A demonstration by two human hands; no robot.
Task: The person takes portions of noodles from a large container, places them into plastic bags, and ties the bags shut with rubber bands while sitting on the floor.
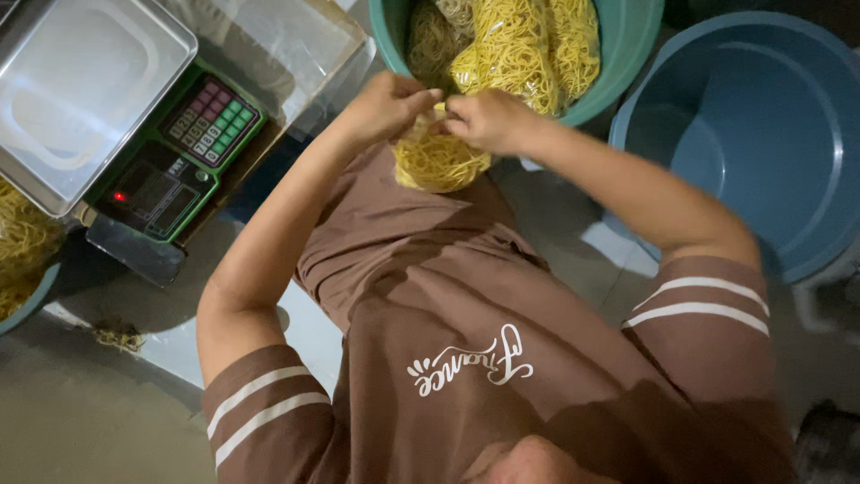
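Note:
My left hand (385, 108) and my right hand (488, 121) meet in front of my chest, both pinching the top of a small clear bag of yellow noodles (439, 163). The bag hangs from my fingers against my brown shirt. Its neck is hidden between my fingers. Just beyond my hands stands a green tub (632, 54) filled with more bagged yellow noodles (520, 45).
A large blue tub (761, 134) sits at the right with nothing in it. At the left is a green electronic scale (193, 148) with a steel pan (81, 90). Another bowl of noodles (22, 255) shows at the left edge. Loose noodle scraps (116, 337) lie on the floor.

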